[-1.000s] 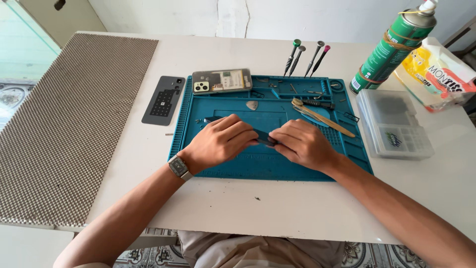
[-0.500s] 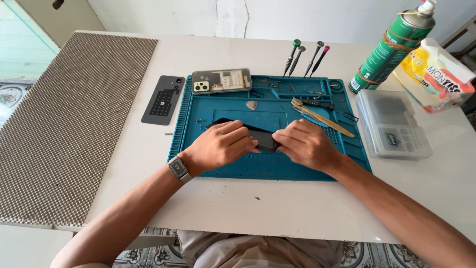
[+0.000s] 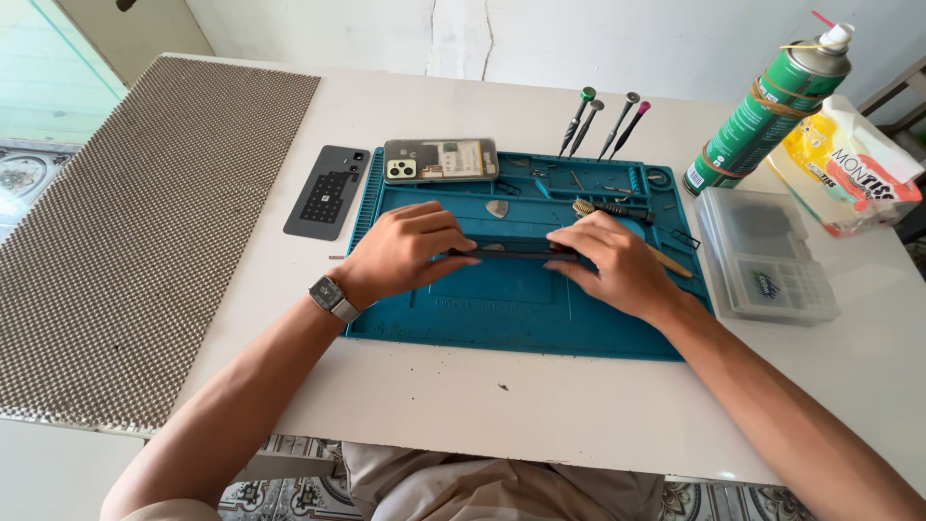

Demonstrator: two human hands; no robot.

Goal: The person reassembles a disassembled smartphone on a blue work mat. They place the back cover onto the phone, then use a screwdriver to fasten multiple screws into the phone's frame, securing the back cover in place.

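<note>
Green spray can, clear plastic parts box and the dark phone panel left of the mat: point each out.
Green spray can (image 3: pixel 762 118), head view, middle of its body.
Clear plastic parts box (image 3: pixel 764 253), head view, lid centre.
Dark phone panel (image 3: pixel 327 192), head view, its middle.

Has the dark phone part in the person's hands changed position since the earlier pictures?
Yes. The dark phone part lay flatter on the blue mat; now it stands on edge between both hands.

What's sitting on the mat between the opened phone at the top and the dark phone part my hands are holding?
In the head view, a small grey triangular pick lies on the blue mat between the opened phone and the dark phone part.
</note>
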